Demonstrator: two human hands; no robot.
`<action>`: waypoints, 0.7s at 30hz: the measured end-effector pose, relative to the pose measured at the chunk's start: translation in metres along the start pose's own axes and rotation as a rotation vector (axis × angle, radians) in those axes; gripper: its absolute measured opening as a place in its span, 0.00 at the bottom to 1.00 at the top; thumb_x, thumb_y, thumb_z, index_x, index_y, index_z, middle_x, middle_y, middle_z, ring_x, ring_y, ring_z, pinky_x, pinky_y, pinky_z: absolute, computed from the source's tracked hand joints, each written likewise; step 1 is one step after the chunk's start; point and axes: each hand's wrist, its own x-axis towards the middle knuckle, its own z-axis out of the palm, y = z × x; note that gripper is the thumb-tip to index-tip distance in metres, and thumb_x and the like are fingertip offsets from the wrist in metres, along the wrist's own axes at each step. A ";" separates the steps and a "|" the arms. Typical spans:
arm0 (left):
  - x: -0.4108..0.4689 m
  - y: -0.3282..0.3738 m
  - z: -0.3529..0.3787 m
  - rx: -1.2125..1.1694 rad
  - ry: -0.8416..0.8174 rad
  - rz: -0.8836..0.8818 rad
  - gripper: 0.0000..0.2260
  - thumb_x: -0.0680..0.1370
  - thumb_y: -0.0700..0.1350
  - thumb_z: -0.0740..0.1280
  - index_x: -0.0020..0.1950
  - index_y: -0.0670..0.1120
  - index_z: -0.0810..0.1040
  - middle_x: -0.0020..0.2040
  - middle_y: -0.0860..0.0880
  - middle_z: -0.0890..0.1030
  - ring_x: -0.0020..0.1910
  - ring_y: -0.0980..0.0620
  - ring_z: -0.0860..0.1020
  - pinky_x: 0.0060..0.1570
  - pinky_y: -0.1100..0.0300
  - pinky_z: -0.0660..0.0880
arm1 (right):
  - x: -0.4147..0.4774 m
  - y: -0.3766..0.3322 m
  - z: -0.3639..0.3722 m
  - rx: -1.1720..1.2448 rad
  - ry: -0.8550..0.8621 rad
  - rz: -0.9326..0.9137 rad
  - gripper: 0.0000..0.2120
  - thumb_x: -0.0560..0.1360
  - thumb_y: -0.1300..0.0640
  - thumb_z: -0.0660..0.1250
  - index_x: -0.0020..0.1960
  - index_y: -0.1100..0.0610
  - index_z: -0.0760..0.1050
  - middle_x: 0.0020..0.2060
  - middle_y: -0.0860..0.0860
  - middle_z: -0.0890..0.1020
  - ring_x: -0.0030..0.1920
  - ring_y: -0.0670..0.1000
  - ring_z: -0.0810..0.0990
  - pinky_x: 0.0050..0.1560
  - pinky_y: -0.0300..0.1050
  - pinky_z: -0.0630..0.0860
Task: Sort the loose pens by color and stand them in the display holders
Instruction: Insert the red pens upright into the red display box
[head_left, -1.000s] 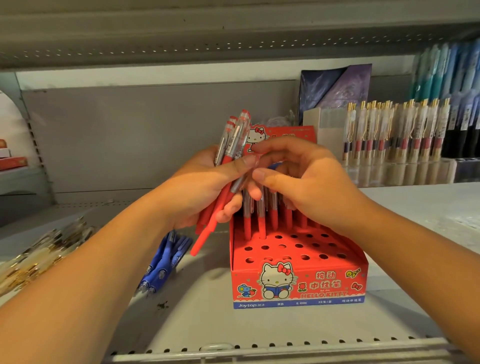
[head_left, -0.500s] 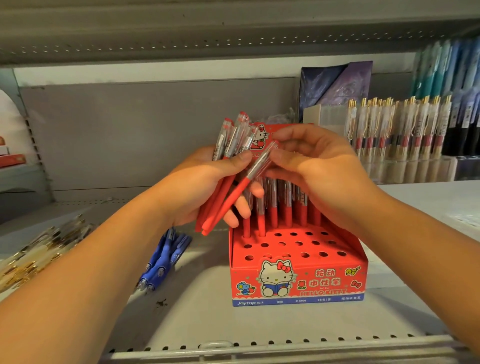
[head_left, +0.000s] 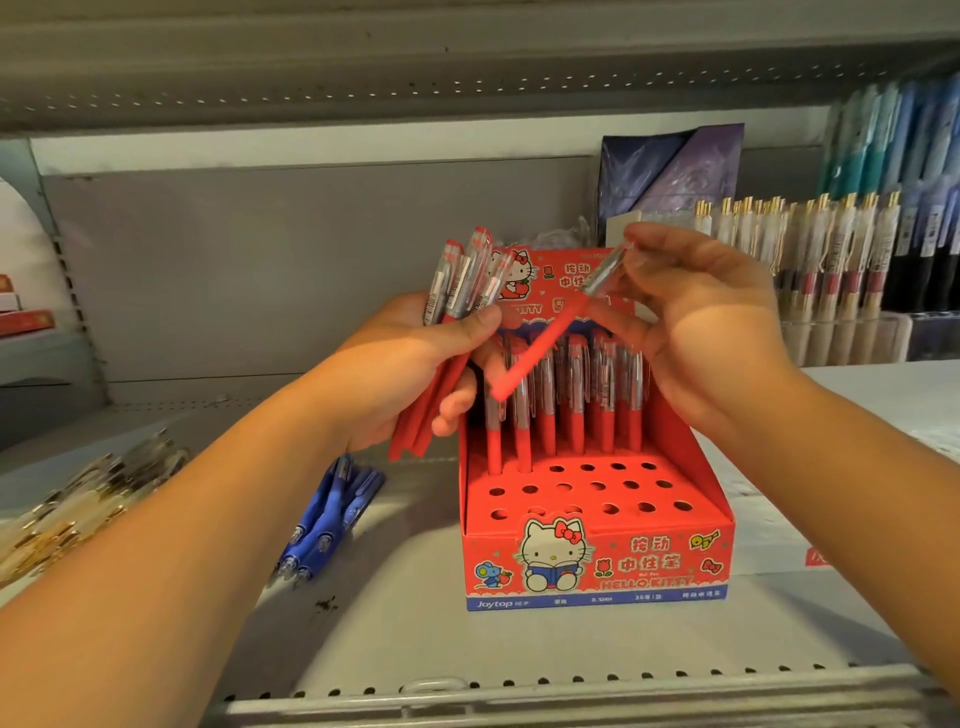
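Pinching red pen (head_left: 543, 345), right hand (head_left: 711, 332) hovers over holder (head_left: 597, 569); front holes (head_left: 597, 486) open.

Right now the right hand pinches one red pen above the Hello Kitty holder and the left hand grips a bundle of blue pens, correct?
No. In the head view the left hand grips a bundle of red pens; the blue pens lie loose on the shelf. The right hand does pinch one red pen above the Hello Kitty holder.

One head-worn wide-angle view. Faces forward, slightly down, into a shelf (head_left: 415, 649) at close range; holder (head_left: 597, 564) sits centre frame.
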 end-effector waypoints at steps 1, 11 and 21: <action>0.000 0.000 0.000 -0.009 0.005 -0.009 0.16 0.80 0.49 0.61 0.40 0.38 0.71 0.22 0.49 0.74 0.18 0.56 0.63 0.19 0.66 0.63 | 0.001 -0.001 -0.002 -0.011 0.016 0.009 0.08 0.78 0.70 0.62 0.52 0.61 0.77 0.37 0.53 0.81 0.38 0.50 0.82 0.41 0.50 0.84; -0.001 0.005 -0.002 -0.161 -0.061 -0.130 0.15 0.77 0.50 0.60 0.34 0.42 0.70 0.23 0.52 0.68 0.18 0.57 0.59 0.19 0.68 0.54 | -0.001 0.013 0.002 -0.500 -0.105 -0.202 0.14 0.78 0.71 0.63 0.45 0.53 0.80 0.39 0.48 0.82 0.44 0.56 0.82 0.44 0.60 0.82; -0.001 0.005 0.003 -0.107 0.032 0.074 0.09 0.83 0.40 0.59 0.45 0.38 0.69 0.29 0.46 0.77 0.20 0.54 0.66 0.20 0.65 0.64 | -0.005 0.018 0.001 -0.553 -0.226 -0.309 0.17 0.76 0.71 0.65 0.45 0.48 0.78 0.41 0.49 0.81 0.43 0.55 0.81 0.48 0.62 0.81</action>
